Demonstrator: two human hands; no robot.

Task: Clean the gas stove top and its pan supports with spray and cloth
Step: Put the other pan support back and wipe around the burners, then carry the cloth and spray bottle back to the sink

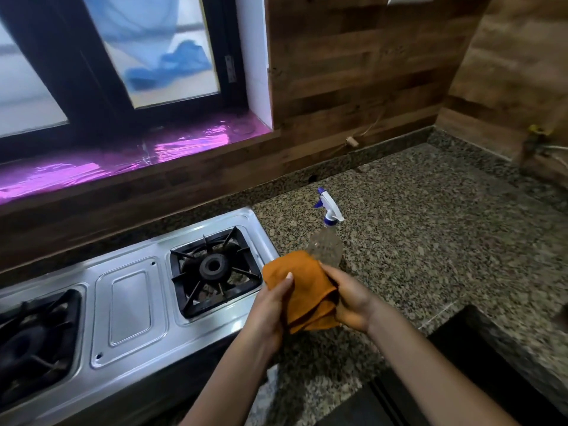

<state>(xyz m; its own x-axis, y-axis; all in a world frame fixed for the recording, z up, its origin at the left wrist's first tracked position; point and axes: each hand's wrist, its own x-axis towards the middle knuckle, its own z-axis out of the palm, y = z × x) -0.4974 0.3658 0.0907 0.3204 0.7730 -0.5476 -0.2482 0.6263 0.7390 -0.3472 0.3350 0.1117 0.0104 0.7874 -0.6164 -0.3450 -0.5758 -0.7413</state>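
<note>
Orange cloth (302, 290), folded: gripped by left hand (270, 305) and right hand (350, 299), fingers of both curled round it, just right of stove (132, 302). Spray bottle (327, 238): upright on granite counter (430, 241), base hidden behind cloth. Black pan support (215, 269): seated on right burner, left of hands.

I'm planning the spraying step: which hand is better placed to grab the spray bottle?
Probably the right hand: the spray bottle stands just beyond it on the counter; the left hand is nearer the stove and could hold the orange cloth.
</note>
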